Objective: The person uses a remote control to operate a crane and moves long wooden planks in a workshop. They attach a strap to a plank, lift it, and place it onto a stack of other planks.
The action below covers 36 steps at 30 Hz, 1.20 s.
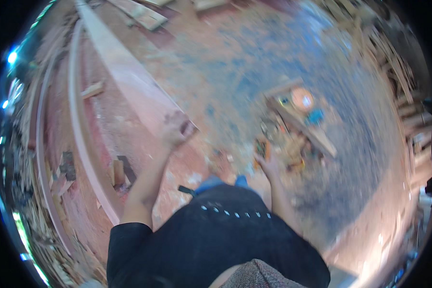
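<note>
A long, wide wooden plank (129, 79) runs from the far left toward me. My left hand (175, 128) is closed on its near end, with the fingers at the end edge. In my right hand (268, 163), lower and to the right, is a small orange-and-black tool (261, 146); blur hides its exact kind. Just beyond that hand lies a cluttered pile of small items (293, 144) on the floor, too smeared to name singly.
Two long curved-looking boards (76, 91) lie at the left, with small wood blocks (118, 172) near them. A wooden bar (302, 126) crosses the pile, beside a round orange item (302, 99) and a blue item (315, 116). Scrap wood (393, 62) is heaped at the right.
</note>
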Each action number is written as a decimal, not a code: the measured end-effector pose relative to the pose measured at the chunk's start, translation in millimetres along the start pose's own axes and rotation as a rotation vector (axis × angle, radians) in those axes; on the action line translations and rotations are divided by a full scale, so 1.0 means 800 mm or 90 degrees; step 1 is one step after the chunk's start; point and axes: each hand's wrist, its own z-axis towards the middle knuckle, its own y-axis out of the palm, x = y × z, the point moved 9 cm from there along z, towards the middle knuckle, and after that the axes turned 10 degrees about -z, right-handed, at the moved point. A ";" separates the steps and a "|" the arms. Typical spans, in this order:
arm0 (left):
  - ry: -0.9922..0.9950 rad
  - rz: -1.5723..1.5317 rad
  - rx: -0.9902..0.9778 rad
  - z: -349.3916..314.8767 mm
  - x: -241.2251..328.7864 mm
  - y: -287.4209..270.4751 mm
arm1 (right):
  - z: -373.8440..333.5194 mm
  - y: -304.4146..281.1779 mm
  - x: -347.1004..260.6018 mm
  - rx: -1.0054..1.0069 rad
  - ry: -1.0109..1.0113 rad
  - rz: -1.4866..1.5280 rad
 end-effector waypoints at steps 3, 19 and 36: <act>0.068 0.027 0.067 0.014 0.025 0.011 | 0.045 0.000 -0.074 0.002 -0.048 0.063; 0.046 0.012 0.084 0.115 0.111 0.079 | 0.063 -0.049 -0.147 -0.010 0.038 0.332; 0.074 0.019 0.078 0.211 0.199 0.128 | 0.076 -0.136 -0.039 0.101 0.075 0.503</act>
